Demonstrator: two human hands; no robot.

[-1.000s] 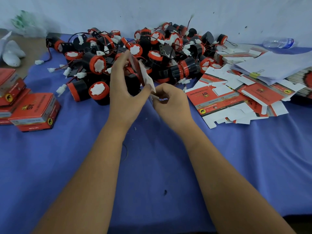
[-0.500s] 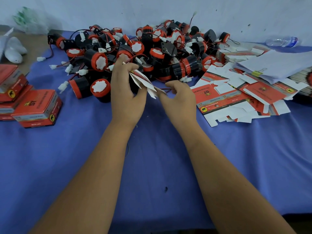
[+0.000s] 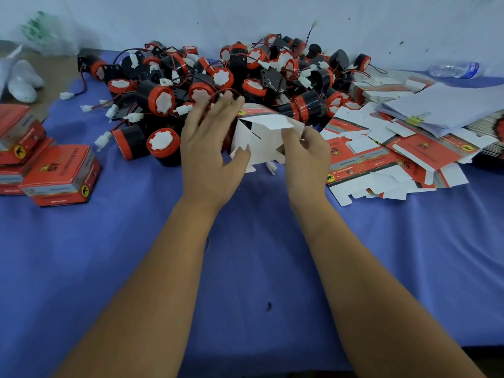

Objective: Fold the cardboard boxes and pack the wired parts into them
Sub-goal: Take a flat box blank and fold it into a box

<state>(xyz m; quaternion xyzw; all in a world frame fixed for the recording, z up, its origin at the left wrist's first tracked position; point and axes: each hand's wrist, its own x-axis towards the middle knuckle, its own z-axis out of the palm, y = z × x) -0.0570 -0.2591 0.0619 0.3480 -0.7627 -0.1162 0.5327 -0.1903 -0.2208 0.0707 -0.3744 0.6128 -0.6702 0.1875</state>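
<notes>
At frame centre, a half-opened carton blank (image 3: pixel 261 135) is being pinched by the right hand (image 3: pixel 305 156) and steadied by the spread-fingered left hand (image 3: pixel 211 148); a flap is being risked to creasing if forced.

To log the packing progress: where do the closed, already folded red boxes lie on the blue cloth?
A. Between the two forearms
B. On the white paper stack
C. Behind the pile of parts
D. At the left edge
D: the folded red boxes sit at the left edge of the blue cloth, left of the left hand.
</notes>
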